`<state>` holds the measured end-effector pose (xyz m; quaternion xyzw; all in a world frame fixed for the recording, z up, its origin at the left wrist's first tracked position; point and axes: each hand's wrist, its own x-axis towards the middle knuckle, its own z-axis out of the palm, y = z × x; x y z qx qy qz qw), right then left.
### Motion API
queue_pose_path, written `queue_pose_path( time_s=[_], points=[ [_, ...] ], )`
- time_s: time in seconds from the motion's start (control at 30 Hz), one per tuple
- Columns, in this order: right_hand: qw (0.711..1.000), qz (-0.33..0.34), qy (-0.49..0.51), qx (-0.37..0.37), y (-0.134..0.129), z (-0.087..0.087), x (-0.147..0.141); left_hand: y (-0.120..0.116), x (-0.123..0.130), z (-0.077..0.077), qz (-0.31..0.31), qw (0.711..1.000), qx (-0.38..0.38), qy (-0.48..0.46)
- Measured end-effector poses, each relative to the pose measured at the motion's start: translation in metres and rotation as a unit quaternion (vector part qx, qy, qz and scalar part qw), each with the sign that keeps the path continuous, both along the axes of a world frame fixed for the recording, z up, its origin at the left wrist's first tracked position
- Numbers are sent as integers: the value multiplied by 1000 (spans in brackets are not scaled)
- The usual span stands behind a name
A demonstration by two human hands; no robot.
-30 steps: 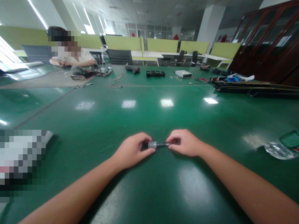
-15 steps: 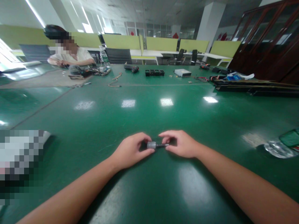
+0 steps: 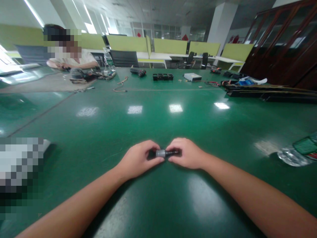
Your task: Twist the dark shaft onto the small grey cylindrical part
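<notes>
A small grey-and-black cylindrical part (image 3: 160, 153) lies crosswise low over the green table, its wide grey end to the left and its thin dark shaft to the right. My left hand (image 3: 141, 159) is closed on the wide end, forefinger on the far side and thumb on the near side. My right hand (image 3: 185, 153) is curled around the dark shaft, thumb and fingers close to the middle of the part. The fingers partly cover both ends, and the exact kind of part is too small to make out.
On the green table (image 3: 104, 132), a clear plastic bottle (image 3: 293, 156) lies at right and a pixelated pale object (image 3: 19, 162) at left. Further back are a black block (image 3: 162, 76), a silver box (image 3: 192, 77) and dark rails (image 3: 247, 92). A person (image 3: 81, 59) sits across.
My right hand has slid left along the shaft, closer to the wide end, and its fingers have closed in. The left hand keeps its hold. The view has shifted slightly.
</notes>
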<state>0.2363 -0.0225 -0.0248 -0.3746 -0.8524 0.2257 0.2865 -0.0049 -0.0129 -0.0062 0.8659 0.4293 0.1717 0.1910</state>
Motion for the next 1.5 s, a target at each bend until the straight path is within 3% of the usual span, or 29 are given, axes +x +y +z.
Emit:
queue_pose_path(
  time_s=[0.37,0.6,1.5],
  points=[
    [1000,-14,-3,3,2,-2,-5,-4,6,-2,38,999,23,5],
    [1000,-11,3,19,1,-2,-7,-1,4,-3,-25,999,24,-12],
    [1000,11,8,-4,0,0,-2,-2,3,0,-21,1000,14,-7]
  ],
)
